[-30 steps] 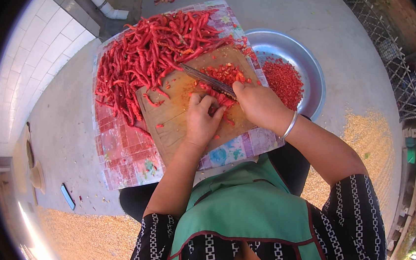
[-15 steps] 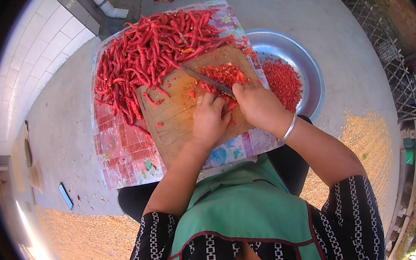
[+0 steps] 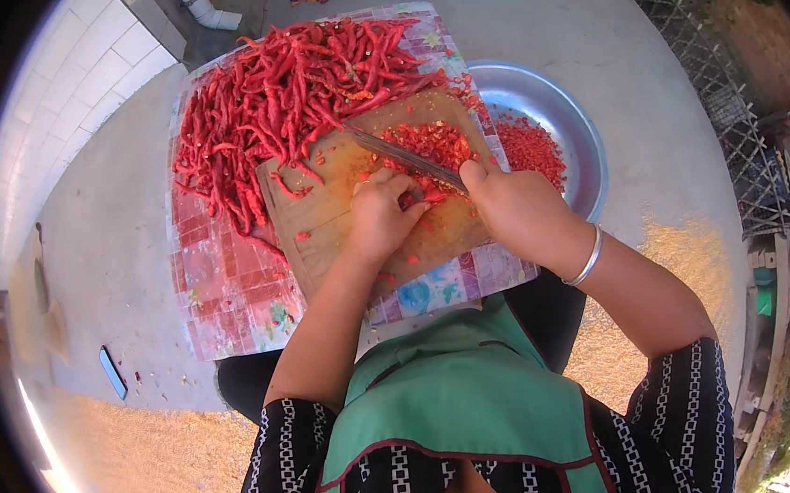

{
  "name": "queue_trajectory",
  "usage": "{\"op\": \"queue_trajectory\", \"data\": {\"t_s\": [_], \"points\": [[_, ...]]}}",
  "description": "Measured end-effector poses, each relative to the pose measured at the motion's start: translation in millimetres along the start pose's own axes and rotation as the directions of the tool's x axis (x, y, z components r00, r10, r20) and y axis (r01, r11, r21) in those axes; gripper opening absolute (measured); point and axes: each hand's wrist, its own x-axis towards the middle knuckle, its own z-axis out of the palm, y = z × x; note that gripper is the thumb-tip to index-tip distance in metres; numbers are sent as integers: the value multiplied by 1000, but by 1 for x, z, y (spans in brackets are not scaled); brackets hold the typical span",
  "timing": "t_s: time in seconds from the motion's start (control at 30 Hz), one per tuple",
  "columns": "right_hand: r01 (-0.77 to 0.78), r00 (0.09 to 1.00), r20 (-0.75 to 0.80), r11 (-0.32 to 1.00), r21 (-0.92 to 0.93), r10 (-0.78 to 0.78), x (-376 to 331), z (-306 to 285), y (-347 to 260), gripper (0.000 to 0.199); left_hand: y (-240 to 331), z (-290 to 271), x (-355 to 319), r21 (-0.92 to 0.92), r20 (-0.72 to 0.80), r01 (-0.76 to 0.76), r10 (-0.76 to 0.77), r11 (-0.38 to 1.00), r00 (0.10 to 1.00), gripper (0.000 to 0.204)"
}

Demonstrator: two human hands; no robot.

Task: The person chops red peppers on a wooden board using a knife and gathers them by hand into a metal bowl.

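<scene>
A wooden cutting board [image 3: 322, 217] lies at an angle on a table with a patterned plastic cloth [image 3: 218, 262]. My right hand [image 3: 526, 214] is closed round the handle of a kitchen knife [image 3: 411, 161], whose blade slants up and left across the board. My left hand [image 3: 381, 214] has its fingers curled and pinched on red chili peppers [image 3: 430, 193] just on the near side of the blade. Beyond the knife lies a mound of chopped chili [image 3: 437, 139]. A large heap of whole red chilies [image 3: 279, 97] covers the table's far left part and reaches the board's edge.
Right of the table, a wide metal basin [image 3: 581, 136] on the floor holds chopped chili [image 3: 530, 152]. Yellow grain [image 3: 169, 454] is spread over the floor at lower left and right. A phone-like blue object [image 3: 113, 373] lies at left. A wire fence [image 3: 743, 141] runs along the right.
The knife and my right hand have shifted slightly right and nearer, and more of the blade shows. My left hand has drawn a little to the left, away from the blade.
</scene>
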Motion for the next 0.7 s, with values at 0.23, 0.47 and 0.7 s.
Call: {"op": "queue_trajectory", "data": {"t_s": [0.23, 0.47, 0.7], "points": [[-52, 998, -31, 998, 35, 53, -4, 8, 11, 15, -5, -12, 14, 13, 134, -91, 88, 996, 987, 23], [-41, 998, -37, 999, 5, 41, -1, 6, 6, 14, -7, -3, 4, -96, -78, -102, 94, 990, 992, 21], [-27, 998, 52, 998, -62, 30, -3, -6, -10, 12, -4, 3, 1, -2, -64, -63, 63, 998, 996, 19]]}}
